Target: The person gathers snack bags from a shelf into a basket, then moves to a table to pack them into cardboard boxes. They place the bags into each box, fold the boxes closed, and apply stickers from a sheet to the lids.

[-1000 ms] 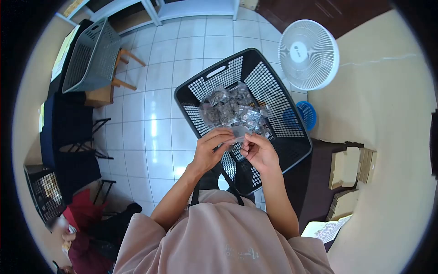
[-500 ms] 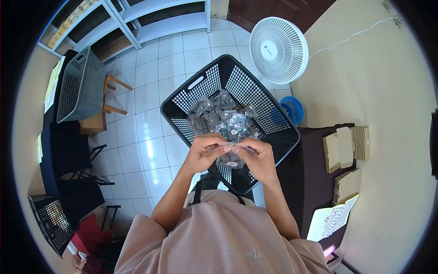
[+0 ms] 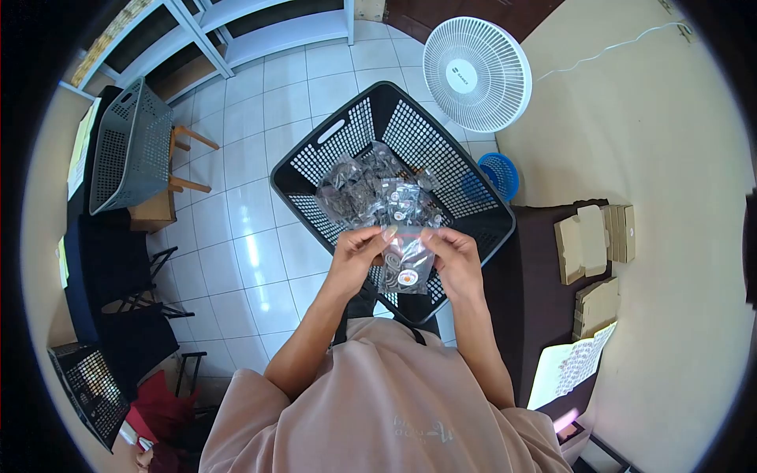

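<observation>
A clear plastic bag (image 3: pixel 406 264) with a red line along its top edge hangs between my hands; dark coiled items and a round white-and-orange label show in it. My left hand (image 3: pixel 357 251) pinches its top left corner, and my right hand (image 3: pixel 456 256) pinches the top right corner. Both hands are over the near part of a black perforated basket (image 3: pixel 465 165). Several similar clear bags (image 3: pixel 355 189) with dark contents lie in a heap inside the basket, just beyond my hands.
A white fan (image 3: pixel 478 75) stands beyond the basket, near a blue bin (image 3: pixel 499 176). Cardboard boxes (image 3: pixel 582 244) and a printed sheet (image 3: pixel 572 370) lie on a dark table at right. A grey basket (image 3: pixel 132 150) and black chair (image 3: pixel 138 339) are at left.
My hands have moved apart along the bag's top edge, from nearly touching at its middle to its corners. The bag now hangs spread flat, its label in sight. The view has shifted slightly.
</observation>
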`<state>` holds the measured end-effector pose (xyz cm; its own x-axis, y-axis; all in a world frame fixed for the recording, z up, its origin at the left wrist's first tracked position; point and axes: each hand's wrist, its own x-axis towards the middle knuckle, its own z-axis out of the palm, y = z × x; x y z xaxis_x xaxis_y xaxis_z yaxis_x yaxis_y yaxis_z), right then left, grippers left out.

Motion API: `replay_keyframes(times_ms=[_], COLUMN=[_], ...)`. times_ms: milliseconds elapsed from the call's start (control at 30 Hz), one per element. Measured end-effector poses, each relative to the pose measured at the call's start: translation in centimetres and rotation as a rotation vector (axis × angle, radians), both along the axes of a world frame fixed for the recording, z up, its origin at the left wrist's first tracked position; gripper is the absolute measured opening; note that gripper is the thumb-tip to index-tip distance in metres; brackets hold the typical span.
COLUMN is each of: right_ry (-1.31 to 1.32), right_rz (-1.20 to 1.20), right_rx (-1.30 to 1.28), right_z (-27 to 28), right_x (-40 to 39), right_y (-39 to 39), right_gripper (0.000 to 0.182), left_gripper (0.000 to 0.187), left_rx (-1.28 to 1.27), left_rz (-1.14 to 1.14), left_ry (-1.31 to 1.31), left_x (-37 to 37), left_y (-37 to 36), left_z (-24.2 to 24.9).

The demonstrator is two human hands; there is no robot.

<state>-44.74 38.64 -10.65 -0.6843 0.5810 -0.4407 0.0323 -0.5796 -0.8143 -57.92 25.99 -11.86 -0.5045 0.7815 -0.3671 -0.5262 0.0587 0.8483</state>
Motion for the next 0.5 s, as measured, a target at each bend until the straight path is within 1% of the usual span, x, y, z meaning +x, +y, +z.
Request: replay_keyframes(times_ms=[33, 100, 167, 233, 267, 300, 367, 433, 500], right_ry=[-0.007, 0.011, -0.044, -0.090, -0.131, -0.138, -0.120, -0.123, -0.144], right_rz=[-0.004, -0.145, -0.111, 0.180, 0.153, 0.150, 0.145, 0.144, 0.114], right_rx=[-0.001, -0.113, -0.080, 0.150, 0.069, 0.067, 0.160, 0.176, 0.047], right_z=[0.1, 0.7, 0.6, 0.3, 0.3, 0.1, -0.6, -0.6, 0.0], right_x=[0.0, -0.1, 0.6, 1.5, 1.5, 1.9, 2.6, 3.3, 3.9], right_y=[-0.2, -0.2, -0.4, -1.0, -1.3, -1.2, -0.8, -0.3, 0.1], right_gripper=[0.014, 0.018, 0.017, 0.017, 0.021, 0.021, 0.023, 0.023, 0.019], left_gripper=[0.022, 0.022, 0.023, 0.024, 0.024, 0.024, 0.024, 0.023, 0.023], left_rx=[-0.001, -0.038, -0.064, -0.098, -0.108, -0.109, -0.132, -0.131, -0.127], left_rz=[-0.004, 0.123, 0.162, 0.152, 0.119, 0.115, 0.143, 0.157, 0.168], left_ry=[-0.007, -0.054, -0.013, 0.139, 0.205, 0.198, 0.259, 0.287, 0.311], left_x=[0.4, 0.8, 0.7, 0.8, 1.1, 1.5, 2.2, 3.3, 4.7], left_y=[0.4, 1.3, 1.9, 2.2, 2.4, 2.7, 3.4, 4.0, 4.9], left_z=[-0.1, 0.3, -0.2, -0.6, -0.5, -0.3, 0.0, -1.1, -1.6])
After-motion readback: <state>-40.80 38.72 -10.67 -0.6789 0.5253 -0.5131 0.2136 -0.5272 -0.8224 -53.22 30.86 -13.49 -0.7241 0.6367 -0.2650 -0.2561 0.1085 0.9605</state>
